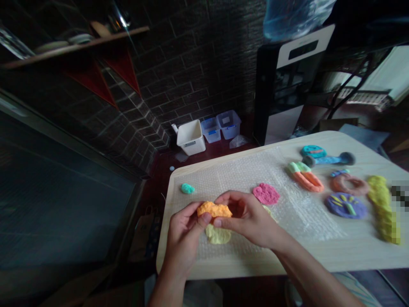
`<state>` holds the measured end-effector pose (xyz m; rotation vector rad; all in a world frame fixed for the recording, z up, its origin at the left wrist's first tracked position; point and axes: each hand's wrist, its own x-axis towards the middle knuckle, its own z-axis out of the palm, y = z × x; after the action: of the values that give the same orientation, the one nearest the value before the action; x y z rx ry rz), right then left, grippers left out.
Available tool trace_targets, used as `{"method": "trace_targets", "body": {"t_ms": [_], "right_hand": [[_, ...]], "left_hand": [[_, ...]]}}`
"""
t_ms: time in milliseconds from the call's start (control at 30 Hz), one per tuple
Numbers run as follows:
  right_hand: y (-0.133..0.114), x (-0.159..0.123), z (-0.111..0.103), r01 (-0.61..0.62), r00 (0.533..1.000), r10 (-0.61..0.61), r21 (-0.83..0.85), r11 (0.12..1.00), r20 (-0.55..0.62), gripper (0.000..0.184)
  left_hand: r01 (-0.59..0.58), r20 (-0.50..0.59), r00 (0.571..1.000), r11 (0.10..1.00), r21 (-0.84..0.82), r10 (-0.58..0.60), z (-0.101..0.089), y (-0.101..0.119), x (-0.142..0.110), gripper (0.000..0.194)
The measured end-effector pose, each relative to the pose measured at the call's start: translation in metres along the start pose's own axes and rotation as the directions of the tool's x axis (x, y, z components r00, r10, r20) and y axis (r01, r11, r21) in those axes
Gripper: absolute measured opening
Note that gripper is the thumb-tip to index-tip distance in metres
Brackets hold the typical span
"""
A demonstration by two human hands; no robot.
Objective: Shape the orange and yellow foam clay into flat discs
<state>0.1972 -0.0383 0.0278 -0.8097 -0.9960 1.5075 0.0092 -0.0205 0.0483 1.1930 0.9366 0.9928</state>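
Note:
Between my two hands is an orange lump of modelling clay [214, 209], rough and elongated, held above the table. The fingers and thumb of my left hand [187, 228] pinch its left end. At the other end, my right hand [247, 215] grips it between thumb and fingers. Below the lump lies a flat pale yellow clay piece [218, 235]; a bit more pale yellow shows beside my right wrist. A flat pink clay piece [266, 194] rests just beyond my right hand. Farther left sits a small teal clay lump [187, 188].
Bubble wrap [238, 168] covers part of the wooden table [255, 266]. On the right are an orange-and-green clay loop [306, 179], a blue dumbbell shape [329, 159], a purple disc [347, 206], a brown ring [349, 183] and a long yellow piece [381, 209]. Bins [191, 138] stand on the floor.

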Motion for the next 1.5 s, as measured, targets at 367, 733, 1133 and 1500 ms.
{"method": "trace_targets", "body": {"t_ms": [367, 733, 1133, 1500], "right_hand": [[0.004, 0.007, -0.003, -0.066, 0.997, 0.072, 0.316, 0.946, -0.005, 0.040], [-0.011, -0.002, -0.003, 0.275, 0.958, -0.283, -0.446, 0.852, 0.050, 0.040], [-0.012, -0.004, -0.004, 0.270, 0.958, -0.267, -0.641, 0.718, 0.104, 0.009], [0.010, 0.005, 0.001, -0.042, 0.999, 0.043, 0.125, 0.991, -0.006, 0.043]], "left_hand": [[0.228, 0.112, 0.974, 0.889, -0.397, -0.199, 0.005, 0.000, -0.004, 0.027], [0.121, 0.004, 0.992, 0.955, -0.272, -0.125, 0.015, -0.001, 0.005, 0.023], [0.030, -0.003, 1.000, 0.999, -0.012, -0.030, 0.007, -0.002, 0.003, 0.057], [0.043, -0.044, 0.998, 0.995, -0.085, -0.047, -0.001, -0.003, 0.007, 0.027]]}}
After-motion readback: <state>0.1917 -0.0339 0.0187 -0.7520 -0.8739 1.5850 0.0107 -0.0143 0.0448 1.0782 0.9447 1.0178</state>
